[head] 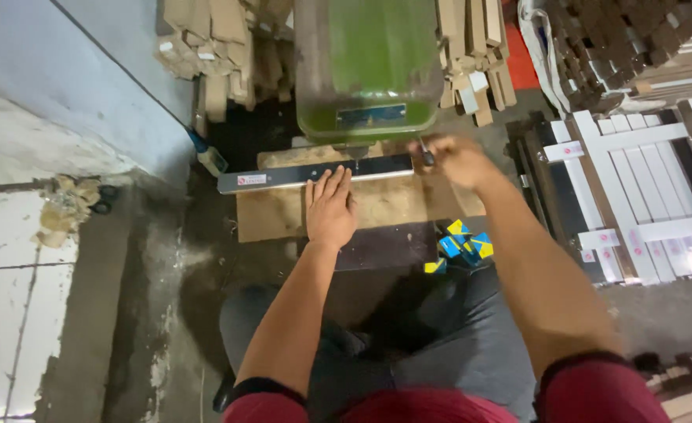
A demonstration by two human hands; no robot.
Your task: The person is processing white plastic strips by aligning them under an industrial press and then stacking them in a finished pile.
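Dim, warm indoor light falls from above onto a cramped work corner, leaving the floor beneath the desk (283,223) and the seated person's lap in deep shadow. The pale wall (64,86) at left catches the most light and reads slightly washed out. A soft sheen runs along the dark metal strip (315,172) and the green machine (368,66). The right hand (452,160) is smeared by motion blur, while the left hand (330,207) stays fairly sharp. Wide-angle distortion bends lines at the edges, and the nearest sleeves (597,392) fall soft and out of focus.
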